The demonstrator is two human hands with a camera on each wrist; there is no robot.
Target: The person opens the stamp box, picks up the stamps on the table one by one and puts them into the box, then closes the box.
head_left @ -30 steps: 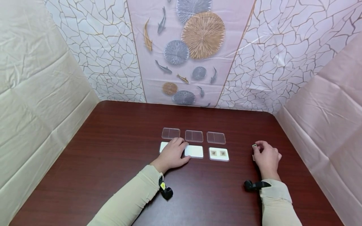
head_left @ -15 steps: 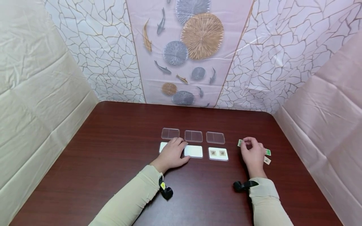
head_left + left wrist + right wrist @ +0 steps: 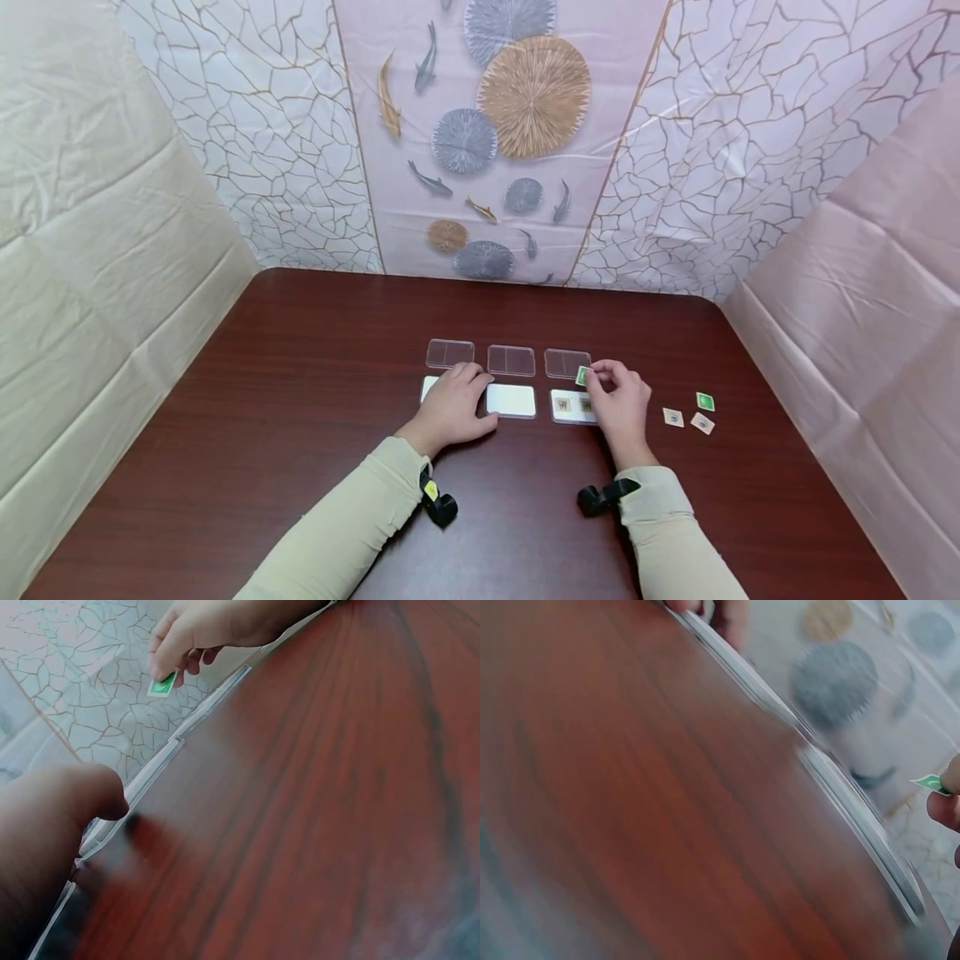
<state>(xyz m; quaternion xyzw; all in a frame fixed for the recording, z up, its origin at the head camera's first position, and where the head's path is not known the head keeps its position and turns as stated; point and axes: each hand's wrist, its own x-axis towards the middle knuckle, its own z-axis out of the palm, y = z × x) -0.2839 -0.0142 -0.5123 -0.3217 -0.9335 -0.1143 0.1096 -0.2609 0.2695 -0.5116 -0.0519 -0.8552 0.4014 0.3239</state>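
My right hand (image 3: 622, 408) pinches a small green stamp-like piece with a white border (image 3: 582, 376) between thumb and fingertips. It is held above the right white case (image 3: 573, 418), which bears two beige stamp-like pieces (image 3: 562, 405). The green piece (image 3: 160, 686) hangs from the fingertips in the left wrist view, raised off the table. My left hand (image 3: 452, 402) rests with relaxed fingers over the left white case (image 3: 428, 386), hiding most of it, its fingertips and thumb reaching the edge of the plain middle white case (image 3: 512, 401).
Three clear lids, left (image 3: 450, 353), middle (image 3: 511, 361) and right (image 3: 564, 363), lie in a row behind the white cases. At the right lie another green piece (image 3: 705, 402) and two beige ones (image 3: 673, 417). Patterned cloth (image 3: 300, 142) stands behind the table (image 3: 225, 467).
My right hand has moved left from the loose pieces to above the right white case, carrying the green piece; the pieces it covered now show. My left hand stays in place.
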